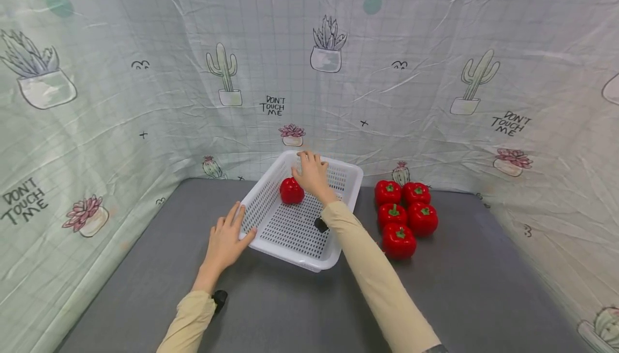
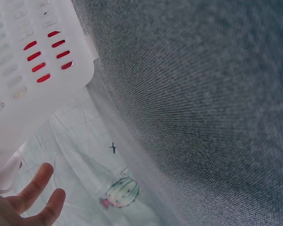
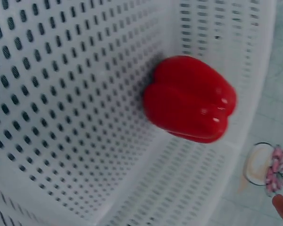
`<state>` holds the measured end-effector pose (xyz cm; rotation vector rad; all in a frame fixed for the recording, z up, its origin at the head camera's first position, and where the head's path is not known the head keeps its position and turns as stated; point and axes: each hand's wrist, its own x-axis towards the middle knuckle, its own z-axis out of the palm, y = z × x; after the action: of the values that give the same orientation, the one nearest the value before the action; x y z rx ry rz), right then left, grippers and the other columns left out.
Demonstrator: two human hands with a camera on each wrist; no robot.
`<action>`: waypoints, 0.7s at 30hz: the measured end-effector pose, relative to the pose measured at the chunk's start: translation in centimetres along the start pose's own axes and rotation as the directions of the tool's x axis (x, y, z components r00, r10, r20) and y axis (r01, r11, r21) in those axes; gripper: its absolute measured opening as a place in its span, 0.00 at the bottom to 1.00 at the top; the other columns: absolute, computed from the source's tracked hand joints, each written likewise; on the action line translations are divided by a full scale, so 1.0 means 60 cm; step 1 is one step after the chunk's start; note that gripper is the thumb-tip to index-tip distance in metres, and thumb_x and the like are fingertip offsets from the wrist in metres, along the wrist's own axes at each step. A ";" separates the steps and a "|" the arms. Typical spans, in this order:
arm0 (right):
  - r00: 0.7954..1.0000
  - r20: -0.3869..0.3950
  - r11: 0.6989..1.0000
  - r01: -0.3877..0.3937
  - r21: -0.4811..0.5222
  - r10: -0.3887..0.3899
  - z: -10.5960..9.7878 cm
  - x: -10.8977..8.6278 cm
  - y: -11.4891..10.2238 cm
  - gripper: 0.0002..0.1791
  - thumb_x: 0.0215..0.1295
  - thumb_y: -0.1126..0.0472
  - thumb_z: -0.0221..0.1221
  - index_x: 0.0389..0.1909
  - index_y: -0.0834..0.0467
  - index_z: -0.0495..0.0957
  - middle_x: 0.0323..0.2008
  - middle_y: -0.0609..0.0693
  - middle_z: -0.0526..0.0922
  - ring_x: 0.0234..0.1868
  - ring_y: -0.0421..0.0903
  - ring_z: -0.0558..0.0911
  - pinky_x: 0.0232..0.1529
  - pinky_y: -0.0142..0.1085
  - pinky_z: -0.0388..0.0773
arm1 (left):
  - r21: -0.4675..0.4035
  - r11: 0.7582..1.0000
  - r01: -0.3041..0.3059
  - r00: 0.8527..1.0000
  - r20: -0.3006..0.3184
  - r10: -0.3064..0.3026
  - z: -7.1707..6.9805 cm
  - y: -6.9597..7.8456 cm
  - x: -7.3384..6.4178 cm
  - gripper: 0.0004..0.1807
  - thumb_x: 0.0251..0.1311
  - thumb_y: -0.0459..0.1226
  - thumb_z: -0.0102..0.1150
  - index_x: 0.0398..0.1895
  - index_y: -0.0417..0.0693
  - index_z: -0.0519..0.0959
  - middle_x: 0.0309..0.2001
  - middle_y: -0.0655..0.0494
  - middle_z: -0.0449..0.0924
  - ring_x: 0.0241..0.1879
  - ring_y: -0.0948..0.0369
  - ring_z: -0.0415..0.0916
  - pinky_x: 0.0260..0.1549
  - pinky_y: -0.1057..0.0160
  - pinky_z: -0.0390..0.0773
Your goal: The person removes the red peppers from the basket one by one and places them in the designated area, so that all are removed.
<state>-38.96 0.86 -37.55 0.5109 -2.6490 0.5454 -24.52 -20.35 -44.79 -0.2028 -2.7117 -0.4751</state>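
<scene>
A white plastic basket [image 1: 290, 253] with slotted walls sits at a slant in the middle of the table. My left hand [image 1: 224, 240] holds its left corner, thumb over the rim and fingers along the outer side; two of those fingers [image 2: 37, 187] extend past the rim in the left wrist view. Inside the basket one red bell pepper [image 1: 292, 192] lies against the far left wall, its lobed end facing the right wrist camera [image 3: 188, 99]. Above it, over the far part of the basket, is my right hand [image 1: 313, 174], fingers spread, nothing between them.
Right of the basket several red bell peppers [image 1: 398, 241] stand grouped on the dark grey table [image 1: 285, 310], green stems mostly upward. A light cloth [image 1: 275, 63] printed with potted plants rises behind the table and along both sides.
</scene>
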 end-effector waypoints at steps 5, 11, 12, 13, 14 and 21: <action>0.996 0.086 0.999 -0.031 -0.036 0.034 0.036 -0.006 0.003 0.27 0.64 0.50 0.47 0.62 0.55 0.59 0.62 0.53 0.62 0.61 0.54 0.62 0.53 0.60 0.58 | 0.002 1.000 0.006 1.000 0.000 -0.006 0.000 0.001 -0.001 0.38 0.55 0.52 0.50 0.66 0.42 0.57 0.67 0.44 0.54 0.51 0.43 0.64 0.39 0.43 0.65; 0.975 0.219 0.996 -0.022 -0.087 0.041 0.056 -0.008 -0.003 0.34 0.64 0.47 0.47 0.68 0.51 0.48 0.68 0.52 0.52 0.66 0.55 0.56 0.55 0.64 0.54 | 0.007 1.000 0.011 1.000 0.004 -0.011 -0.001 0.000 0.000 0.38 0.56 0.52 0.50 0.66 0.41 0.57 0.67 0.44 0.54 0.51 0.43 0.63 0.40 0.44 0.64; 0.972 0.233 0.995 -0.018 -0.094 0.039 0.058 -0.008 -0.005 0.35 0.64 0.46 0.47 0.68 0.50 0.47 0.69 0.51 0.50 0.66 0.54 0.55 0.56 0.64 0.54 | 0.007 1.000 0.010 1.000 0.004 -0.010 -0.002 0.000 0.000 0.38 0.56 0.52 0.50 0.66 0.41 0.57 0.67 0.44 0.54 0.51 0.43 0.63 0.40 0.44 0.64; 0.969 0.245 0.995 -0.013 -0.102 0.038 0.060 -0.008 -0.006 0.35 0.64 0.46 0.47 0.69 0.50 0.46 0.69 0.51 0.49 0.67 0.54 0.54 0.56 0.64 0.53 | 0.007 1.000 0.010 1.000 0.004 -0.010 -0.003 0.000 0.001 0.38 0.56 0.52 0.50 0.66 0.41 0.57 0.67 0.44 0.54 0.51 0.43 0.63 0.40 0.44 0.64; 0.964 0.263 0.993 -0.006 -0.117 0.037 0.063 -0.008 -0.006 0.35 0.64 0.46 0.46 0.69 0.49 0.45 0.70 0.50 0.48 0.68 0.54 0.53 0.57 0.64 0.53 | 0.010 1.000 0.009 1.000 0.005 -0.009 -0.003 -0.001 0.002 0.38 0.56 0.53 0.50 0.66 0.42 0.57 0.67 0.44 0.54 0.51 0.43 0.63 0.40 0.44 0.64; 0.930 0.364 0.983 0.026 -0.184 0.043 0.090 -0.020 -0.002 0.37 0.64 0.44 0.45 0.70 0.48 0.42 0.71 0.48 0.43 0.69 0.52 0.50 0.59 0.63 0.50 | 0.024 1.000 0.002 1.000 0.008 -0.003 -0.003 0.000 0.003 0.38 0.56 0.53 0.49 0.65 0.42 0.58 0.66 0.43 0.55 0.50 0.43 0.64 0.39 0.45 0.65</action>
<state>-39.46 -1.31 -42.60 0.5931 -3.0185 0.2126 -24.61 -20.42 -44.55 -0.1950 -2.7243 -0.4428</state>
